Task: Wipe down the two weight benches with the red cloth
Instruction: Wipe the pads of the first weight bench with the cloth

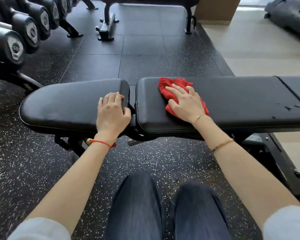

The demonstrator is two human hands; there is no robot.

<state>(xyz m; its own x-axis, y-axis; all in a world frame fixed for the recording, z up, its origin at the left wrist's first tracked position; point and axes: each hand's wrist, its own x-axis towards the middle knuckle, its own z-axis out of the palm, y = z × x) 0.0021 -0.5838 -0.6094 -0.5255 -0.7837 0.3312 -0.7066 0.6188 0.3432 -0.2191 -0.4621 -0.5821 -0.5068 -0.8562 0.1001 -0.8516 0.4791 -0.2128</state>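
Right hand (pixel 187 103) pressing cloth (pixel 173 89) flat, fingers spread, on counter (pixel 241 97). Left hand (pixel 112 112) bracing seat pad (pixel 68 101), fingers curling over edge. Advice: overlapping strokes, even pressure.

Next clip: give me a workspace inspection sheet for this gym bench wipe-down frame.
Surface: near bench, black padding, scuff marks toward its right end.
Job's things: red cloth bunched on the long pad; second bench beyond, untouched.
Clutter: nothing seen.
Grippers: right hand presses flat on the cloth; left hand rests on the seat pad's end, fingers curled over its edge.
Cables: nothing seen.
Surroundings: dumbbell rack at left, speckled rubber floor.
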